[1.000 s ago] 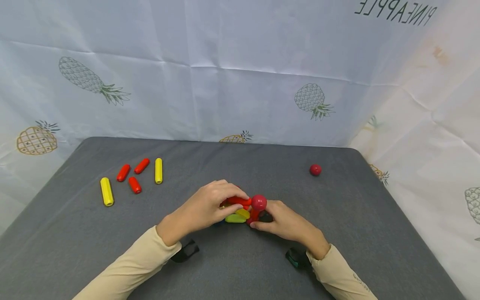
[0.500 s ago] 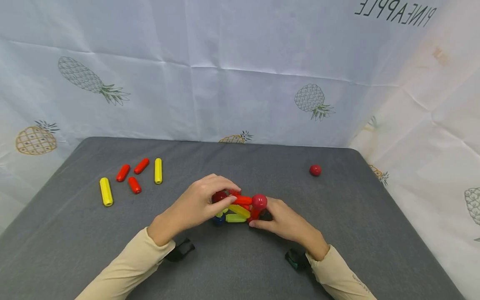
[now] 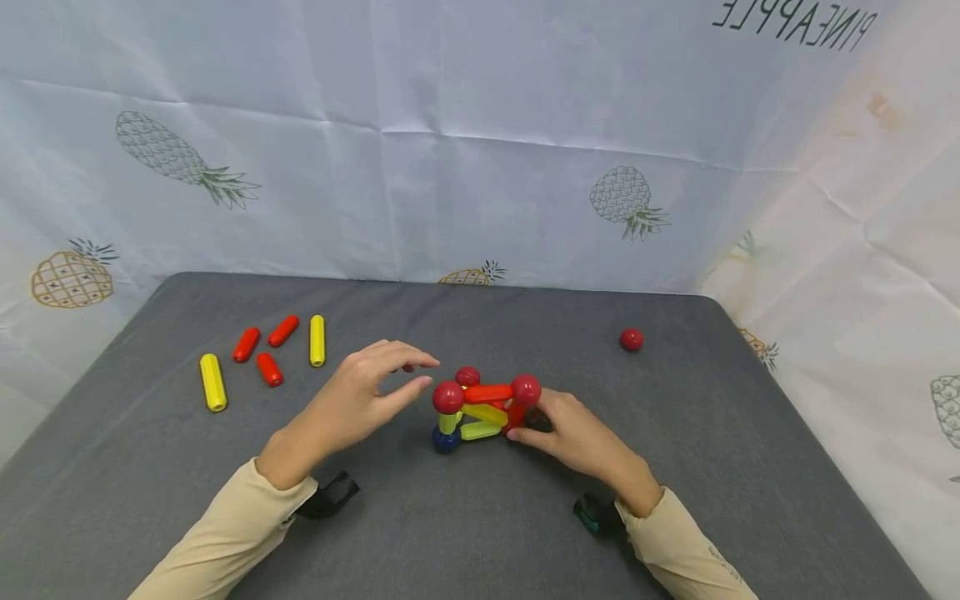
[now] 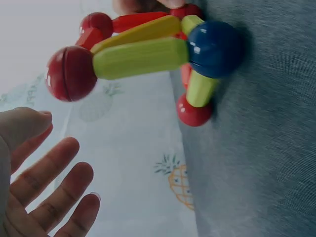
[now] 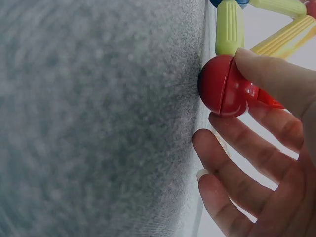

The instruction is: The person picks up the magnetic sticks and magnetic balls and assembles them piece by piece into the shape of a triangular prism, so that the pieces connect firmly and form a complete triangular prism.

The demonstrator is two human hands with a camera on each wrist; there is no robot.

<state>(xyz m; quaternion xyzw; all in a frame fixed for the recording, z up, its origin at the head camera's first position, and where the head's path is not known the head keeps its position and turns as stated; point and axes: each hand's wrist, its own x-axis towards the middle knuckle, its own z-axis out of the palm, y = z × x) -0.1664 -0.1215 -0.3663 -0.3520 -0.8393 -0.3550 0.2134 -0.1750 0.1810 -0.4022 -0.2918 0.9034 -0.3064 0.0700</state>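
Note:
On the grey table stands a small frame of magnetic building rods and balls, with a red rod [image 3: 487, 393] along its top between two red balls. A blue ball [image 3: 446, 439] forms its lower left corner, under a yellow-green rod [image 4: 140, 58] that rises to a red top ball [image 3: 448, 397]. My left hand [image 3: 351, 404] is just left of the frame, apart from it, fingers spread and holding nothing. At the right end, my right hand [image 3: 585, 437] pinches the lower red ball [image 5: 217, 86] between thumb and fingers. Part of that end is hidden behind this hand.
Several loose rods lie at the back left, among them a red rod [image 3: 270, 369] and a yellow rod [image 3: 213, 383]. A single red ball [image 3: 632, 339] sits at the back right. Behind the table hangs a white pineapple-print cloth [image 3: 480, 200].
My left hand has let go of the top red rod and moved left, away from the frame. The frame has turned slightly; my right hand keeps its hold at the right end.

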